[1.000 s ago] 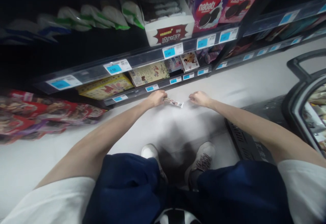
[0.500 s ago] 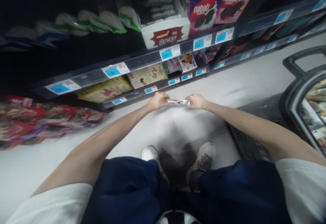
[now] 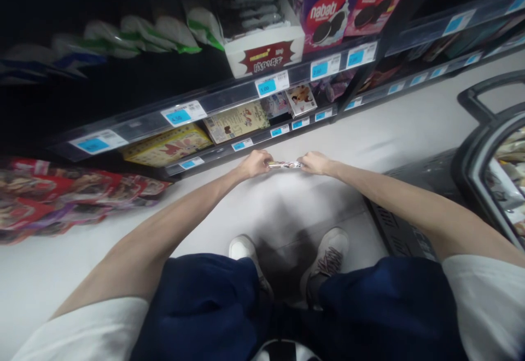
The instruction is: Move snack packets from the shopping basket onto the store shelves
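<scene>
Between my two hands, in front of the lowest shelf, is a small thin packet (image 3: 286, 165) with a printed wrapper, seen nearly edge-on. My left hand (image 3: 256, 164) is closed on its left end. Pinching the right end is my right hand (image 3: 315, 163). Both arms reach forward over the pale floor, and the packet is held up off it. Its print is too small to read. Beyond my hands, on the lowest shelf, lie a cream-coloured box (image 3: 238, 123) and a yellow box (image 3: 170, 145).
Above stands a shelf edge (image 3: 229, 98) with blue-and-white price tags. A white display carton (image 3: 266, 52) and a purple nabati box (image 3: 328, 16) sit on it. Red packets (image 3: 77, 191) hang at left. A dark wheeled-cart-like frame (image 3: 467, 158) and a grey crate (image 3: 397, 224) are at right.
The packet has turned slightly, so its edge shows as a thinner strip. My right hand has shifted a little to the left. Both hands keep their hold.
</scene>
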A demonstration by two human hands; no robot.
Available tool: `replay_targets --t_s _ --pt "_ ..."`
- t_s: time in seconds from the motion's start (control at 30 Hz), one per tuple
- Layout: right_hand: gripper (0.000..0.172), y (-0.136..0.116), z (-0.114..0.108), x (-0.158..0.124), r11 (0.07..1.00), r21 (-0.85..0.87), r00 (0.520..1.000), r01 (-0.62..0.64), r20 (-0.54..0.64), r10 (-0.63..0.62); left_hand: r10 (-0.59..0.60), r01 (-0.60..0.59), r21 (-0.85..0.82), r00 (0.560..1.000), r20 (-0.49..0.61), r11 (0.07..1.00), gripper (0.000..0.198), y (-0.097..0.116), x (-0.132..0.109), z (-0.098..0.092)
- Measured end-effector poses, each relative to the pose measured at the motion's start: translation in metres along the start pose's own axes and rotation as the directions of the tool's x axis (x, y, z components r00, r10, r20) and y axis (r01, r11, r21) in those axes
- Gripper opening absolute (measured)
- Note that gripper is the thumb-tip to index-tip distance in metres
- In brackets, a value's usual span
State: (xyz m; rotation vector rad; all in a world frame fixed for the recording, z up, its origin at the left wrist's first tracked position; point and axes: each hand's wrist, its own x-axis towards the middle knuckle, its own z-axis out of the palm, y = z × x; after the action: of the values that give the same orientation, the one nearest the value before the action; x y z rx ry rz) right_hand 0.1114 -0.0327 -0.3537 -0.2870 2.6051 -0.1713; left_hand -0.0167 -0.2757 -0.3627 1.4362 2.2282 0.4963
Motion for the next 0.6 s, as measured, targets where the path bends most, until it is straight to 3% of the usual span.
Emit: replay_targets --t_s 0.23,0.4,0.5,0.6 --pt "0.028 -0.003 0.0 -0.001 0.999 0.039 1.0 0.014 -0.027 -0.012 -0.095 0.089 0.102 0.994 0.059 0.991 0.029 0.007 -0.005 -0.002" --pt "0.025 -0.004 -0.002 -0.002 0.986 0.149 0.996 0.074 -0.058 -0.066 -0.053 0.038 0.173 0.995 0.081 0.984 0.031 0.013 -0.007 0.008" --pt "0.024 -0.008 -0.004 -0.001 0.96 0.248 0.991 0.134 -0.049 -0.126 -0.05 0.042 0.085 0.995 0.091 0.995 0.031 0.018 -0.013 0.024" --pt "0.028 -0.015 -0.003 0.002 0.872 0.46 0.985 0.165 -0.112 -0.128 -0.125 0.137 -0.118 0.987 0.105 0.984 0.031 0.025 -0.021 0.042"
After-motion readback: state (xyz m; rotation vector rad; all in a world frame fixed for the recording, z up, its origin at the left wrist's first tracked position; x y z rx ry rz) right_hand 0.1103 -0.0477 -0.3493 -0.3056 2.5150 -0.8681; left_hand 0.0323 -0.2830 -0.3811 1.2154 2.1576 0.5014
